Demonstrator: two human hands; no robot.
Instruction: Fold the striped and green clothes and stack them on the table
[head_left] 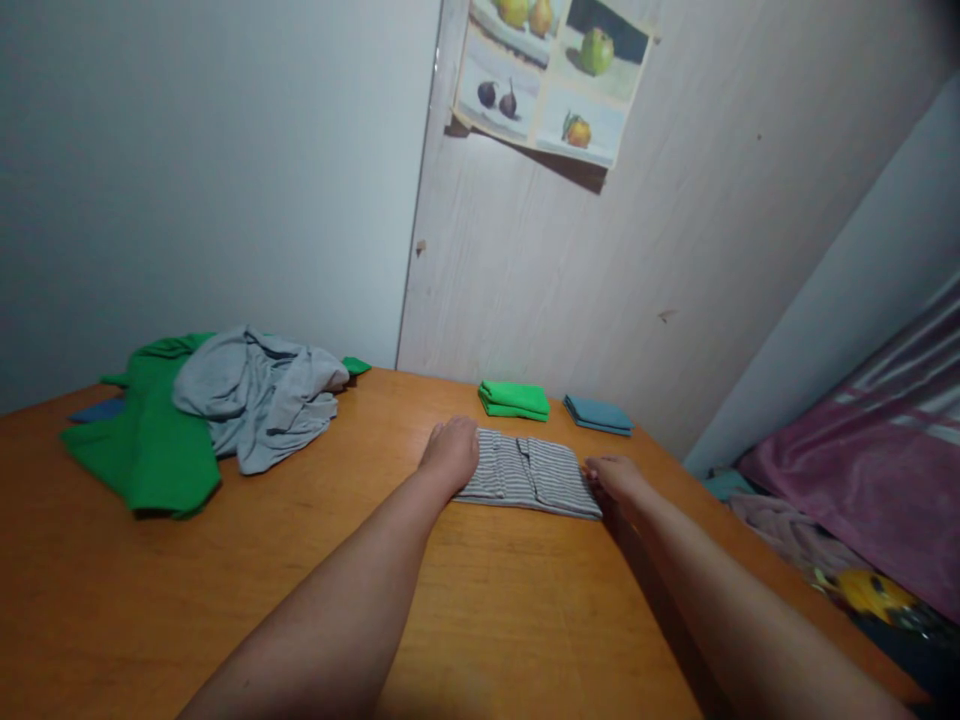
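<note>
A grey-and-white striped cloth (551,475), folded into a flat rectangle, lies on the wooden table in front of me. My left hand (452,455) is closed over its left end, the fingers partly hidden behind the hand. At the opposite end, my right hand (619,478) has its curled fingertips at the right edge of the cloth. Just behind the striped cloth sits a folded bright green cloth (514,400). To the right of that is a smaller-looking folded blue-grey cloth (598,414).
On the table's left side, a crumpled grey garment (262,390) lies over a loose green garment (161,450), with a bit of blue fabric (97,410) beside it. The wooden table (480,610) meets the wall behind. Beyond its right edge hangs a pink curtain (862,470).
</note>
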